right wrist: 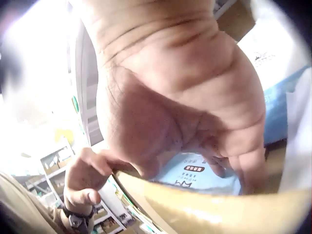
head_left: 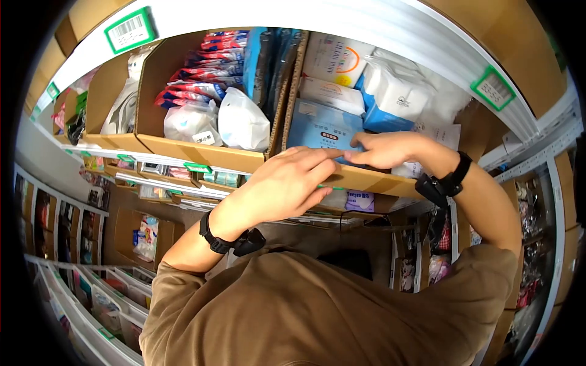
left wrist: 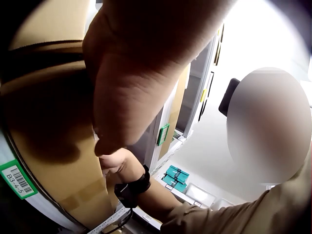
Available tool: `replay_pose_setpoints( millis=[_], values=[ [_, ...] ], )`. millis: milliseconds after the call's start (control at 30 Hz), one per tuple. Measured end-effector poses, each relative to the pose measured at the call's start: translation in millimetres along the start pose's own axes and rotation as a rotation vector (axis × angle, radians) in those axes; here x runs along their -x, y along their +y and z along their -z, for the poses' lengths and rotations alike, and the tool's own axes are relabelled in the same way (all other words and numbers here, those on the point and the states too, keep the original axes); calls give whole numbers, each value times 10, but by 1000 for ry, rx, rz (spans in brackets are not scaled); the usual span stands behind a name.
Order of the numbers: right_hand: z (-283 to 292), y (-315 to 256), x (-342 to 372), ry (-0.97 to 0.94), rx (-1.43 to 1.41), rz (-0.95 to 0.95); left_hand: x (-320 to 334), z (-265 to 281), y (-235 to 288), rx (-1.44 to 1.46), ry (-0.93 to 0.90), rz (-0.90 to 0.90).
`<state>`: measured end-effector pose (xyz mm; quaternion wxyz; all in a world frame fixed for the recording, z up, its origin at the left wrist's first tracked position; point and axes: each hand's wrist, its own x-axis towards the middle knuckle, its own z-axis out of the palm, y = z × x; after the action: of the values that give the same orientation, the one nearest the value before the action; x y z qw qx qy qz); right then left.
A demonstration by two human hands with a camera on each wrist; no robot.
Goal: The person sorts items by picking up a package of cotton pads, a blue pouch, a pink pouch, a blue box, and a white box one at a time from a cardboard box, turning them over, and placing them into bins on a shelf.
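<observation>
A light-blue package (head_left: 323, 125) with dark print lies at the front of an open cardboard bin (head_left: 378, 182). My right hand (head_left: 394, 149) reaches over it from the right, fingers bent down at its surface and thumb near the bin's front wall. Whether these fingers pinch the package I cannot tell. Across the bin's front edge lies my left hand (head_left: 292, 183), its fingers extended toward the package and its fingertips close to the right thumb. From the right wrist view, the package (right wrist: 187, 173) shows beneath the right palm, partly covered by fingers.
White packs (head_left: 332, 94) and a white-and-blue pack (head_left: 397, 91) fill the bin's back. A neighbouring bin holds red-and-blue packets (head_left: 207, 67) and white bags (head_left: 244, 119). A white shelf beam (head_left: 378, 30) crosses above. Lower on the floor side stands a cardboard box (head_left: 162, 229).
</observation>
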<state>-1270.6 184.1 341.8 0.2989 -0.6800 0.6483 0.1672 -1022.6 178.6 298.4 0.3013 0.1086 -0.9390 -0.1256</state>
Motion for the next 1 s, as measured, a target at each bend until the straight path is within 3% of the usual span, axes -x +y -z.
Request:
replay_pose_setpoints(
  millis=[100, 133, 200, 267, 333, 400, 467, 533, 600, 667, 800, 933, 1000],
  values=[
    [38, 200, 7, -3, -179, 73, 184, 163, -61, 253, 24, -49],
    [26, 202, 22, -13, -176, 74, 287, 227, -81, 300, 48, -37],
    [1, 88, 139, 139, 3, 35, 576, 355, -184, 385, 82, 13],
    [-52, -290, 412, 515, 175, 18, 933, 486, -310, 467, 154, 94],
    [-181, -681, 497, 941, -104, 316, 1352, 647, -460, 515, 175, 207],
    [-402, -1116, 540, 866, -564, 566, 1826, 685, -664, 548, 266, 303],
    [-715, -1455, 260, 640, -779, 1070, 2280, 792, -796, 477, 254, 410],
    [-740, -1946, -248, 196, -646, 1359, 2731, 972, -866, 315, 194, 473],
    [-829, -2699, -617, 34, -544, 1279, 3160, 1190, -900, 360, 266, 511],
    [-923, -3491, -952, 1, -479, 1183, 3595, 1453, -999, 430, 340, 528],
    [-1190, -4725, -1634, -159, -471, 1209, 4432, 1849, -1302, 356, 436, 791],
    [-1483, -5647, -2242, -402, -406, 1266, 5254, 1985, -1552, 373, 599, 970],
    [-1692, -6014, -2587, -429, -439, 1216, 5640, 1936, -1714, 396, 712, 1122]
  ],
)
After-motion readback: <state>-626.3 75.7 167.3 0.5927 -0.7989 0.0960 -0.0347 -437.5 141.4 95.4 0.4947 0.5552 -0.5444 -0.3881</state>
